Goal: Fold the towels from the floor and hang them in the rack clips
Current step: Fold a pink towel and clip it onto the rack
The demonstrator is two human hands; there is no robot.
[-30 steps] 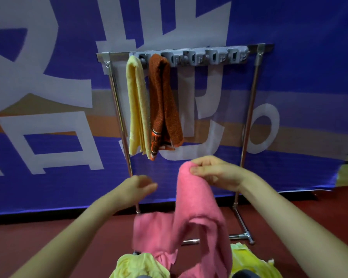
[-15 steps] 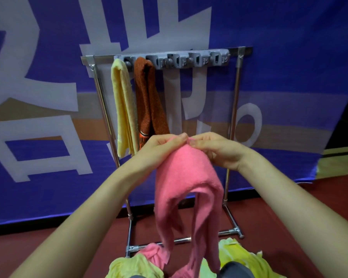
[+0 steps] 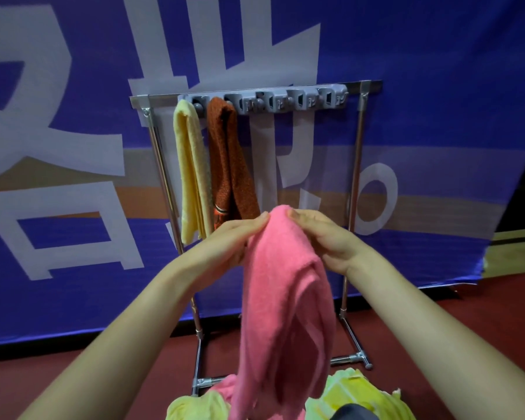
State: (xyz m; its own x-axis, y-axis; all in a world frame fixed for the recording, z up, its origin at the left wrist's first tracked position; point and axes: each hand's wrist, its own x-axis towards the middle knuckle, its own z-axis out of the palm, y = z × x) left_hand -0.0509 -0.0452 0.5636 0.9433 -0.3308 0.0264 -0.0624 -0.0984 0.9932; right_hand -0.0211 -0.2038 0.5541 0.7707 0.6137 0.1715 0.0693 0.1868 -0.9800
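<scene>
Two towels hang in the left clips of the grey plastic clip strip (image 3: 285, 103): a pale yellow terry towel (image 3: 190, 171) and a rust-brown towel (image 3: 228, 159). The left hand (image 3: 234, 241) and the right hand (image 3: 322, 234) both pinch the top of a folded pink terry towel (image 3: 285, 298), held near and below the strip. The clips to the right are free, and the way up to them is open. Yellow-green towels (image 3: 358, 392) lie on the near floor, not yet folded.

Rack (image 3: 356, 165) before banner (image 3: 437, 116); two hung towels (image 3: 191, 177) at its left end; held towel (image 3: 282, 298) in front, over floor pile (image 3: 355, 395).
</scene>
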